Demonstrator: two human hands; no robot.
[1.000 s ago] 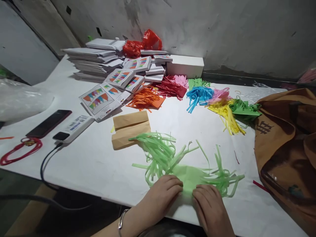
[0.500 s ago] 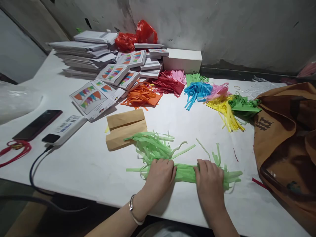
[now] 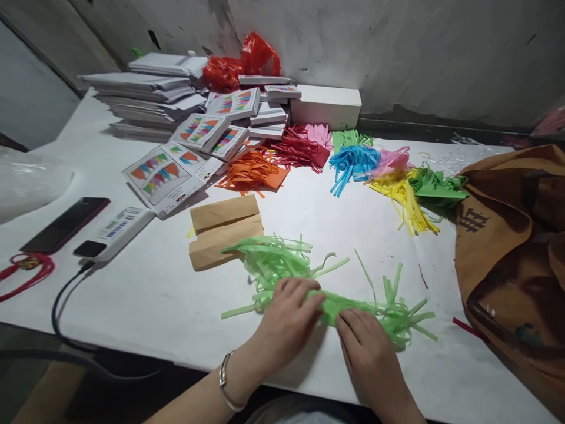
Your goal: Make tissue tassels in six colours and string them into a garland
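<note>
A light green tissue-paper tassel (image 3: pixel 333 305) lies across the near part of the table, its uncut middle between my hands and its cut strips fanning out at both ends. My left hand (image 3: pixel 291 315), with a silver bangle at the wrist, has its fingers closed on the middle of the tassel. Lower and to the right, my right hand (image 3: pixel 366 350) pinches the tassel's near edge, fingers bent together. More light green paper strips (image 3: pixel 273 259) are bunched just beyond my left hand. They overlap the corner of a folded brown paper piece (image 3: pixel 227 227).
Fringed paper bundles in orange (image 3: pixel 251 171), dark red, blue (image 3: pixel 353 162), yellow (image 3: pixel 408 206) and green lie farther back. Printed cards (image 3: pixel 200 131) and stacked white packets (image 3: pixel 141 88) stand back left. A phone (image 3: pixel 66 224) and a cabled white device (image 3: pixel 117 232) lie left; a brown bag (image 3: pixel 498 235) right.
My right hand has moved down and left along the tassel, closer to my left hand. The tassel's middle looks narrower, and its right-hand strips are spread more.
</note>
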